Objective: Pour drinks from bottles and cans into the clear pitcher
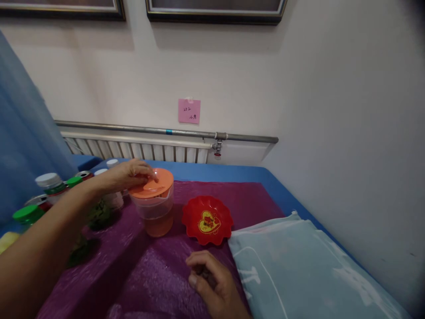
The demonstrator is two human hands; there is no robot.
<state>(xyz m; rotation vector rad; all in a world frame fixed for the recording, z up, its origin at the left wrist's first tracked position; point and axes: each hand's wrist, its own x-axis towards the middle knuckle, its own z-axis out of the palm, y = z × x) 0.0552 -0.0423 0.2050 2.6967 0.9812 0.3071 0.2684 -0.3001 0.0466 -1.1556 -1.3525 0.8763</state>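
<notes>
My left hand [137, 172] is on top of the orange lid [162, 179] of a clear plastic pitcher [156, 219], its bent fingers gripping the lid near its middle. The lid sits on the pitcher's rim, and orange-brown liquid shows in the lower part. My right hand [215, 281] hovers low at the front, loosely curled with a gap between thumb and forefinger. Its palm is in dark shadow, and I make out nothing held in it. Just beyond it lies a red scalloped plate [192, 221] with a yellow heart print.
Bottles with white caps [49, 179] and green caps [28, 212], plus cans [84, 174], crowd the left under my forearm. A purple plastic sheet [232, 195] covers the blue table [252, 170]. Folded pale-blue cloth [299, 266] lies right. Behind are a radiator [133, 148] and pipe [245, 138].
</notes>
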